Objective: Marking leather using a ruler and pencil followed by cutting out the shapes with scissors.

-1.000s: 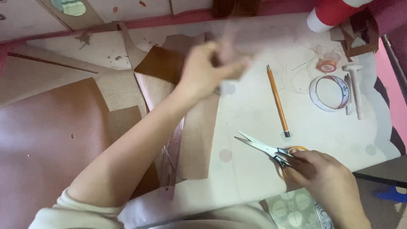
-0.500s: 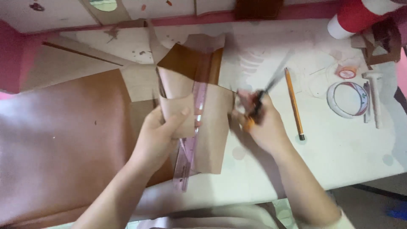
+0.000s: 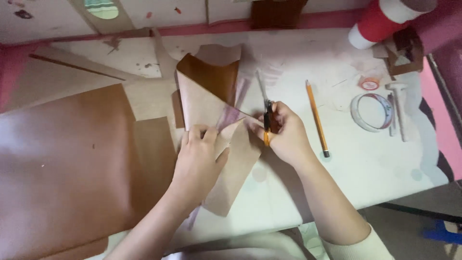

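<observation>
My left hand (image 3: pixel 199 154) presses down and grips a piece of light brown paper (image 3: pixel 226 163) that is folded over a pinkish clear ruler (image 3: pixel 230 115) on the white table (image 3: pixel 365 173). My right hand (image 3: pixel 284 135) holds orange-handled scissors (image 3: pixel 265 118), blades pointing away from me, right at the paper's right edge. A darker glossy brown sheet (image 3: pixel 211 77) lies just behind the held piece. Whether the blades touch the paper is hard to tell.
A large brown sheet (image 3: pixel 62 168) covers the left of the table. An orange pencil (image 3: pixel 316 118) lies right of my right hand. Farther right are a tape ring (image 3: pixel 370 111), a small tape roll (image 3: pixel 369 84) and a white tool (image 3: pixel 399 110). A red and white roll (image 3: pixel 380 19) stands at the back.
My right hand brought the scissors from the table's front right to the paper's edge. My left hand came down from the air onto the paper and now holds it.
</observation>
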